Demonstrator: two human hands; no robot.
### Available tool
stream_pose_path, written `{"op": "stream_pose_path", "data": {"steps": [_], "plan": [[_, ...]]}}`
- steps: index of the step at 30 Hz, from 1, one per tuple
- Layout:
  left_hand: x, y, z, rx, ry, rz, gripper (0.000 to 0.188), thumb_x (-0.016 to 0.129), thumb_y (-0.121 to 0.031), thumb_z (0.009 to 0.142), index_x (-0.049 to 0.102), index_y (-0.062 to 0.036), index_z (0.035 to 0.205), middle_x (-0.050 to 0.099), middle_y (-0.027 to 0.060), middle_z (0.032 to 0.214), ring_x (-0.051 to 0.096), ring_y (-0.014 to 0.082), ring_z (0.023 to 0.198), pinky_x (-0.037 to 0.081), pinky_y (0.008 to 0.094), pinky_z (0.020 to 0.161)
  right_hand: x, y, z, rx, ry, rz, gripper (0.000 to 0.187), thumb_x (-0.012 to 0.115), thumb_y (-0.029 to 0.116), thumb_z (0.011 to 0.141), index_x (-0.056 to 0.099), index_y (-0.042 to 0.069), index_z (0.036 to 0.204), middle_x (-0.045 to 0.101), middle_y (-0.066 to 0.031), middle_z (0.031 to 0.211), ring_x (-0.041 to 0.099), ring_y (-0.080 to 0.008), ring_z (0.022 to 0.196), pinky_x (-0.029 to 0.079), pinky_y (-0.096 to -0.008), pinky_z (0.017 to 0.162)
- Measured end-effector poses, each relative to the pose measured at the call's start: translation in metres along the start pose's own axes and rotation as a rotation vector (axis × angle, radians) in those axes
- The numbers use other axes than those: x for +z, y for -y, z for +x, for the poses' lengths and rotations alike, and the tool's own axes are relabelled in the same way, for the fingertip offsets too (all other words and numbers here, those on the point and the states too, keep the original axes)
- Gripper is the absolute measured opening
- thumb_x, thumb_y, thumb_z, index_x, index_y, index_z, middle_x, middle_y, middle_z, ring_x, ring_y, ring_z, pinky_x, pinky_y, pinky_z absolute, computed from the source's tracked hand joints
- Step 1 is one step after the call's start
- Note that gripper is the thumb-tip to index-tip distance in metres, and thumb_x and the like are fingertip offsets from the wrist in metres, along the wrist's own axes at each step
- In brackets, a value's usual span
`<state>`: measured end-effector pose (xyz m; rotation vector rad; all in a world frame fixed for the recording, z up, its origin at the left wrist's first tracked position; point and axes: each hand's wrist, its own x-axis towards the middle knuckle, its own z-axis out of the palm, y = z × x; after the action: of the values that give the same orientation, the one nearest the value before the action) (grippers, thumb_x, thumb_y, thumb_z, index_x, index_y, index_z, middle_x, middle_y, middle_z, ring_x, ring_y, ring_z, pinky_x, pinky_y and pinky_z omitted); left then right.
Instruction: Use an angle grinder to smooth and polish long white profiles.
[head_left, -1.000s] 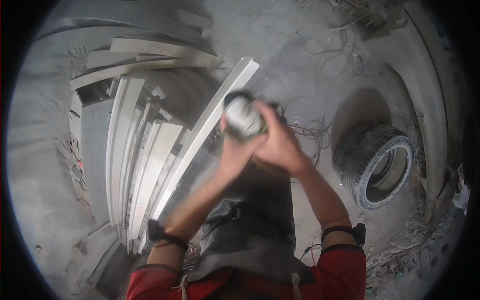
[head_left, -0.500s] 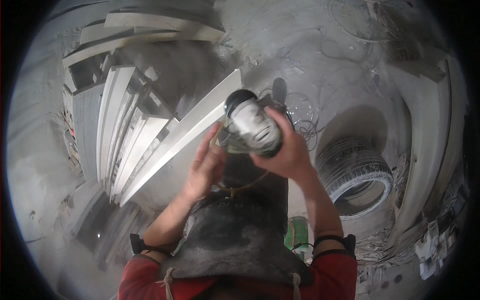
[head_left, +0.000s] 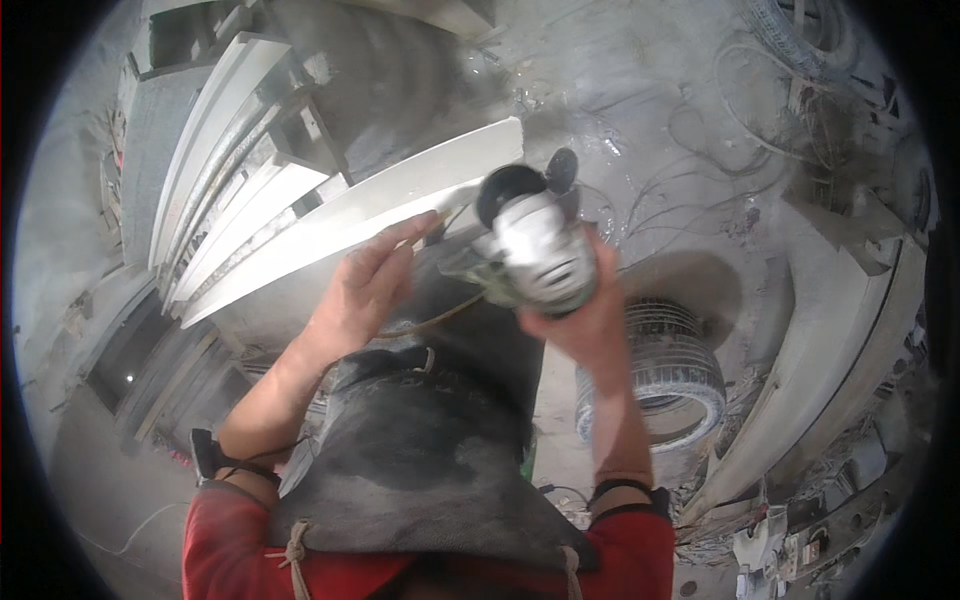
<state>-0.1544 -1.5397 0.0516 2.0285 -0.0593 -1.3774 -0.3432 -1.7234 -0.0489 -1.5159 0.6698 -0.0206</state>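
Note:
My right hand [head_left: 578, 305] grips the lower end of what looks like a respirator mask [head_left: 540, 250]. It has a silver-white slotted front, a greenish edge, and black round parts at its top and behind it. Motion blurs it a little. A thin yellowish strap [head_left: 435, 322] hangs in a loop from its left side. My left hand [head_left: 375, 280] is left of the mask, index finger stretched out and the other fingers partly curled. A bit of the strap shows at its fingertips, but how firmly it is held is hard to see. A dark apron [head_left: 430, 450] lies below both hands.
Pale long profiles [head_left: 270, 250] lean and lie at the left. On the right stand tires [head_left: 650, 385] and a long curved beam [head_left: 800, 350]. Cables [head_left: 690, 150] trail over the dusty floor. Debris [head_left: 800, 540] is scattered at the lower right.
The view has shifted. My hands are farther apart: the mask has moved right and turned more upright in my right hand, while my left hand has gone left with fingers stretched.

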Motion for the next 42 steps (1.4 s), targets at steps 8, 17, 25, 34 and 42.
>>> {"op": "stream_pose_path", "data": {"steps": [8, 17, 25, 34, 42], "plan": [[0.001, -0.004, 0.008, -0.078, -0.023, -0.078, 0.042, 0.043, -0.02, 0.11, 0.05, -0.0073, 0.15, 0.038, -0.0065, 0.069, 0.035, 0.0041, 0.062, 0.032, 0.0214, 0.057, -0.003, -0.004, 0.009, 0.011, -0.063, 0.169, 0.096, 0.093, 0.019, 0.059, 0.045, 0.002, 0.141, 0.066, -0.0181, 0.119, 0.069, -0.0299, 0.107, 0.055, -0.0403, 0.096], [0.008, -0.021, 0.014, -0.114, 0.053, -0.006, 0.041, 0.042, -0.019, 0.11, 0.051, -0.0112, 0.149, 0.038, -0.0063, 0.069, 0.035, 0.0046, 0.063, 0.033, 0.0219, 0.058, -0.066, -0.05, 0.059, 0.455, 0.259, 0.634, 0.055, 0.078, 0.019, 0.076, 0.059, -0.004, 0.122, 0.07, -0.0167, 0.102, 0.072, -0.0238, 0.085, 0.061, -0.0361, 0.07], [0.005, -0.017, 0.005, -0.184, 0.027, -0.045, 0.043, 0.045, -0.02, 0.107, 0.054, -0.0113, 0.148, 0.048, -0.0026, 0.074, 0.044, 0.0063, 0.068, 0.042, 0.024, 0.063, 0.019, 0.017, -0.002, 0.253, 0.171, -0.16, 0.104, 0.096, 0.017, 0.051, 0.046, 0.0, 0.139, 0.062, -0.0203, 0.124, 0.063, -0.0306, 0.115, 0.052, -0.0392, 0.096], [0.018, -0.027, 0.01, -0.092, 0.013, 0.028, 0.042, 0.042, -0.02, 0.11, 0.051, -0.0084, 0.149, 0.039, -0.0071, 0.072, 0.036, 0.0047, 0.064, 0.035, 0.021, 0.059, -0.063, -0.047, 0.075, 0.549, 0.284, 0.703, 0.04, 0.063, 0.015, 0.087, 0.06, -0.007, 0.12, 0.07, -0.0161, 0.093, 0.07, -0.0223, 0.071, 0.06, -0.0353, 0.063], [0.021, -0.026, 0.008, -0.151, 0.006, -0.031, 0.043, 0.041, -0.021, 0.11, 0.048, -0.0075, 0.151, 0.039, -0.0066, 0.073, 0.038, 0.0049, 0.066, 0.037, 0.0209, 0.061, -0.063, -0.026, 0.064, 0.426, 0.247, 0.702, 0.039, 0.069, 0.011, 0.084, 0.06, -0.006, 0.118, 0.07, -0.0155, 0.093, 0.071, -0.0226, 0.074, 0.06, -0.0343, 0.065]]}}
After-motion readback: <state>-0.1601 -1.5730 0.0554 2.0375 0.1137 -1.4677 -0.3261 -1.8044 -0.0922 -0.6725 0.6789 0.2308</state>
